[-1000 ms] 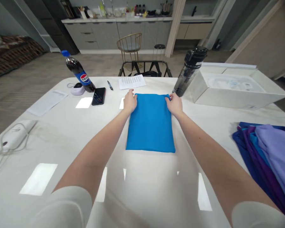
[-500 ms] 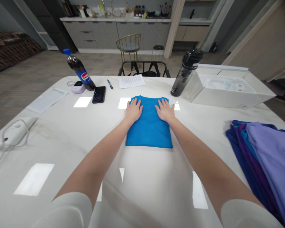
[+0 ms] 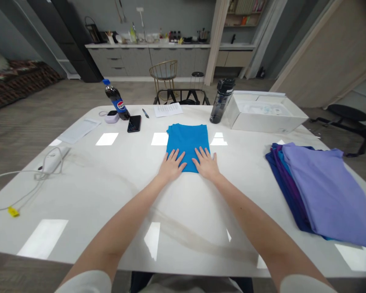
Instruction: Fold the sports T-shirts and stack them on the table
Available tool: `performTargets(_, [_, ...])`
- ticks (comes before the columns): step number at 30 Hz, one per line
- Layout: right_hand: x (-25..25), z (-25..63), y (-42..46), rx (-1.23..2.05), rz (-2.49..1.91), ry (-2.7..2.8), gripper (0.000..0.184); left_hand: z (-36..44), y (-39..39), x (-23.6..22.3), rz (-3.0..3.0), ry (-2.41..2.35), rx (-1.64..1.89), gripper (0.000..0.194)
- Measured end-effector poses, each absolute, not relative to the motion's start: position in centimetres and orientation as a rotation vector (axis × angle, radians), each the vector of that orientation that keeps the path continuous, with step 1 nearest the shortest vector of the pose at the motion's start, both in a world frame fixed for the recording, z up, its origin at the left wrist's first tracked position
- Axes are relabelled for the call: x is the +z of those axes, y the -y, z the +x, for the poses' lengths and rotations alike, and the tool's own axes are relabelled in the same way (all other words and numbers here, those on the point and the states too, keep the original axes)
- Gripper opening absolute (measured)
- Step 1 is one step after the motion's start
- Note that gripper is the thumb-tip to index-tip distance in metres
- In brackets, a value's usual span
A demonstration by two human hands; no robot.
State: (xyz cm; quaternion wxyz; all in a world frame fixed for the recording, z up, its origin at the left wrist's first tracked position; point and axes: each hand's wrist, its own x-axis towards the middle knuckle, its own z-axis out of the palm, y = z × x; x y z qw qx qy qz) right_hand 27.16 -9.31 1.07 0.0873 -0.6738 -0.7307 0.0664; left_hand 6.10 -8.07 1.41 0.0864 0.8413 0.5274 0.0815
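Observation:
A blue folded garment (image 3: 188, 137) lies flat on the white table (image 3: 118, 179), in the middle of the view. My left hand (image 3: 171, 165) rests palm down on its near left corner, fingers spread. On the near right corner lies my right hand (image 3: 206, 163), also flat with the fingers apart. Neither hand grips the cloth. Part of the garment's near edge is hidden under the hands.
At the right is a stack of folded clothes, a lilac garment (image 3: 323, 191) on top. Behind stand a white box (image 3: 262, 122), a dark water bottle (image 3: 221, 101), papers (image 3: 167, 109), a pen (image 3: 145, 113), a phone (image 3: 134, 123) and a cola bottle (image 3: 117, 100). A corded white device (image 3: 53, 158) lies left.
Both hands have slid from the garment's far part to its near edge, staying flat and spread. The camera view has shifted, showing more of the table's near edge and the clothes stack.

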Motion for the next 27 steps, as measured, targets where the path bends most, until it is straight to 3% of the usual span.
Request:
performTargets(4, [1.4,29.0,12.4,0.165,-2.022,2.103,0.064,3.9,9.9,1.6,2.479,-1.505,0.223,0.069])
performTargets(8, [1.7,29.7,15.8,0.044,-2.125,1.888,0.047,2.2,12.0,1.7,2.543,-1.579,0.334,0.040])
performTargets(13, [2.9,29.9,17.8,0.173,-2.167,1.925,0.029,2.3,13.9,3.3,2.633,-1.736,0.243,0.037])
performTargets(17, [3.9,30.6,22.0,0.278,-2.171,2.037,0.025,2.0,18.9,4.1,2.673,-1.635,0.150,0.036])
performTargets(23, [3.6,32.1,35.4,0.407,-2.010,2.161,0.023,-1.1,32.2,4.2,2.599,-1.347,0.130,0.029])
performTargets(27, [4.3,32.8,37.4,0.558,-1.878,2.069,0.026,-1.9,33.3,6.1,2.455,-1.251,0.196,0.023])
